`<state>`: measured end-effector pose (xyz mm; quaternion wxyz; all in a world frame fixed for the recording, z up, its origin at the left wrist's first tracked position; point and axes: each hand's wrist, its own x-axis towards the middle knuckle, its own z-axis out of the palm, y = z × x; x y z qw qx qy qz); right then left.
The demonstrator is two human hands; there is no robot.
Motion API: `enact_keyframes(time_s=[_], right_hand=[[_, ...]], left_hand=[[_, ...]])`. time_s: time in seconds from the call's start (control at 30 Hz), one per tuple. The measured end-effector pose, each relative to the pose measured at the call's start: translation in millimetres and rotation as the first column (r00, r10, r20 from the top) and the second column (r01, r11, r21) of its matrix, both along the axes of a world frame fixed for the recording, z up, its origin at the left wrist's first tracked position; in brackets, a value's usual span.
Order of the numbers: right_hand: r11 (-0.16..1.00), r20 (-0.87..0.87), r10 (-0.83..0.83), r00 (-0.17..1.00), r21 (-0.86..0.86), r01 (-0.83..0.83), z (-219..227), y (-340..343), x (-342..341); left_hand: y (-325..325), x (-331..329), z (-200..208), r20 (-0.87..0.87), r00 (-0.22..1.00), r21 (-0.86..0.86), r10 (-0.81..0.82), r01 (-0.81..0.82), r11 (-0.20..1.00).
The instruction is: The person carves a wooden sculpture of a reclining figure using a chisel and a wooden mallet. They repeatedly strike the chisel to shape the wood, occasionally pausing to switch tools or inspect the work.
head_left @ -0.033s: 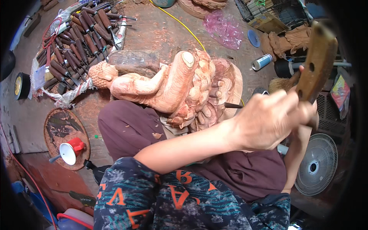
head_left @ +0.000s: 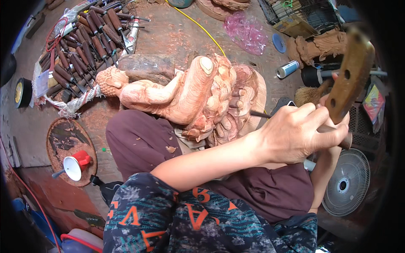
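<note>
A carved wooden figure (head_left: 156,95) with a curly-textured head lies on its side before me, its layered base (head_left: 247,95) to the right. My left hand (head_left: 291,133) is closed around a carving chisel, whose dark blade (head_left: 259,114) points left at the base. The chisel's handle end shows past my thumb. A bar-like wooden mallet (head_left: 351,76) with holes rises close to the camera beside that hand. My right hand (head_left: 344,119) is mostly hidden behind my left hand and the mallet; it appears wrapped round the mallet's lower part.
Many wooden-handled chisels (head_left: 86,46) lie heaped at the far left. A red-and-white cup (head_left: 76,165) stands on a round tray (head_left: 52,145) with shavings. To the right are a fan (head_left: 346,183), a brush (head_left: 307,93), a can (head_left: 287,69) and another carving (head_left: 316,46). A yellow cord (head_left: 202,29) crosses behind.
The mallet has shifted slightly down and right. My left hand, blurred before, is sharper now, and the chisel blade has moved slightly right and up.
</note>
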<state>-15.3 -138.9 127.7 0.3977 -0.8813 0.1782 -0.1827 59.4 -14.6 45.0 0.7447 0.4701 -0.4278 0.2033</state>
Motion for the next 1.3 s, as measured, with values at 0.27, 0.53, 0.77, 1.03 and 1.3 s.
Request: enact_keyframes(time_s=[0.27, 0.53, 0.77, 1.03, 1.3], right_hand=[[0.992, 0.143, -0.122, 0.982, -0.012, 0.125, 1.8, -5.0, -5.5], [0.999, 0.13, -0.033, 0.991, 0.046, 0.027, -2.0, -16.5, -18.9], [0.996, 0.131, -0.094, 0.987, 0.006, 0.094, -4.3, -23.3, -30.3], [0.975, -0.008, -0.161, 0.987, -0.154, 0.158, -13.5, -29.4, -40.9], [0.986, 0.02, 0.001, 1.0, -0.164, 0.002, -21.6, -32.2, -45.3]], left_hand=[[-29.2, 5.0, -27.9, -0.252, 0.966, 0.112, 0.056, -0.029, 0.993], [-28.3, 13.7, -30.8, -0.422, 0.904, -0.055, -0.064, 0.045, 0.997], [-40.8, 6.8, -34.4, -0.399, 0.917, 0.234, 0.001, 0.101, 0.967], [-40.7, 5.7, -35.4, -0.392, 0.919, 0.222, 0.046, 0.046, 0.974], [-18.0, 2.3, -35.7, -0.206, 0.978, 0.106, -0.045, 0.068, 0.992]])
